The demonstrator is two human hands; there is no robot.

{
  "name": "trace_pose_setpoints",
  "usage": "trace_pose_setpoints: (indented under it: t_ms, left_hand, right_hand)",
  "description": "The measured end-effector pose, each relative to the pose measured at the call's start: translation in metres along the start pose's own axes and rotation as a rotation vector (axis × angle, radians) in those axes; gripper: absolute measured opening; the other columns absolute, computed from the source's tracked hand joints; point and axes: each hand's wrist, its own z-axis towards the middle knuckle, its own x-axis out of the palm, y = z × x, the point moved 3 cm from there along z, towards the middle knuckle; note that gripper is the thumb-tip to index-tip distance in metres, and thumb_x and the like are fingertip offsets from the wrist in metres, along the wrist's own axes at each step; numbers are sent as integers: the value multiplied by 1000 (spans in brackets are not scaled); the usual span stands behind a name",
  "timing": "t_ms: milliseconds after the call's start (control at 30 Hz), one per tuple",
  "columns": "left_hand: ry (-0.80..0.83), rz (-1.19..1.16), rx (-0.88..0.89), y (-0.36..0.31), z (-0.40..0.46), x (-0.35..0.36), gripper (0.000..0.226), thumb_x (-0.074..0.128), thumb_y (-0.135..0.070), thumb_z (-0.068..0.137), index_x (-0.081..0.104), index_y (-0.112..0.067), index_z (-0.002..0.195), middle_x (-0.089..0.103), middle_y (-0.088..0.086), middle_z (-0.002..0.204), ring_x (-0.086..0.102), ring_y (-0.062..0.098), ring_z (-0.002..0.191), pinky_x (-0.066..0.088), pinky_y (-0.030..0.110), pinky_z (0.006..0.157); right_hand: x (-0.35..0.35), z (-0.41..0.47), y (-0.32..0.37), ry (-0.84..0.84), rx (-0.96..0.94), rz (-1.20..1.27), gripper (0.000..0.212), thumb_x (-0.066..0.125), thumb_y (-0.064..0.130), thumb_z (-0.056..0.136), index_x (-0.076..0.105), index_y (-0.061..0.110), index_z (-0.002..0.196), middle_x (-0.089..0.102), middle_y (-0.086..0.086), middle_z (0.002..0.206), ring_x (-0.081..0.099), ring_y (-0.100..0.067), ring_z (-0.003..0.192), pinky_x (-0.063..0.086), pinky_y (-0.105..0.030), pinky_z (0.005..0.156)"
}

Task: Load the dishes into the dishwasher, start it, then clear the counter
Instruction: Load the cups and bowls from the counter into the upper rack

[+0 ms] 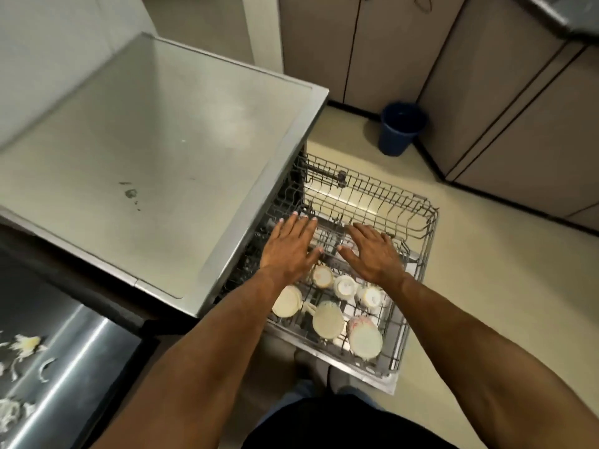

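Rack (418, 222) pulled out of dishwasher (285, 189), cups (327, 319) upturned at near end | left hand (287, 251), right hand (372, 254) flat above rack, fingers straight, holding nothing | bench (146, 140) alongside, left.

The wire dishwasher rack (372, 202) is standing pulled out from under the steel surface (155, 150). Cream cups (327, 319) are sitting upside down in a cluster at its near end; its far end is showing bare tines.
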Motion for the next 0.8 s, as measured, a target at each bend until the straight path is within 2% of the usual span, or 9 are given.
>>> trace_pose_setpoints:
  t_ms: [100,300,367,433,667,800]
  left_hand:
    - [-78,35,-32,0,-13,-27,66,17,-55,101,-1,-21,155,-3,1,163,-12,18,149,-10,39,119]
    - [-208,69,-202,10,-53,-61,70,13,-57,100,-7,-18,154,-11,4,162,-16,18,148,-13,36,118]
    - [-218,57,-259,14,-69,-66,72,13,-58,100,-10,-16,154,-13,4,162,-17,18,147,-14,34,118]
    - [-241,50,-319,16,-91,-70,73,12,-58,100,-11,-15,153,-14,5,161,-17,17,147,-14,32,117]
    - [-280,48,-530,33,-179,-67,73,11,-58,100,-12,-12,153,-14,5,162,-16,17,148,-14,31,117]
    - [-328,29,-651,47,-232,-59,75,13,-59,99,-7,-13,154,-7,4,163,-11,17,149,-13,31,118]
  right_hand:
    - [-22,1,9,-38,-69,-35,68,23,63,97,15,28,155,14,-1,163,13,-21,149,9,-49,120]
    - [-57,-7,45,-95,-251,-60,70,21,67,96,12,30,155,11,0,163,9,-21,150,5,-49,121]
    - [-63,-13,61,-105,-327,-61,77,14,73,91,13,30,155,10,0,163,8,-20,150,4,-50,121]
    - [-65,-20,79,-112,-402,-72,84,8,76,86,13,30,155,9,1,163,6,-19,150,2,-49,121]
    - [-65,-40,138,-128,-615,-98,79,14,70,88,18,28,154,14,2,163,7,-18,150,3,-50,121]
    - [-56,-56,179,-104,-707,-105,80,13,72,87,20,29,154,14,2,163,8,-19,150,3,-49,120]
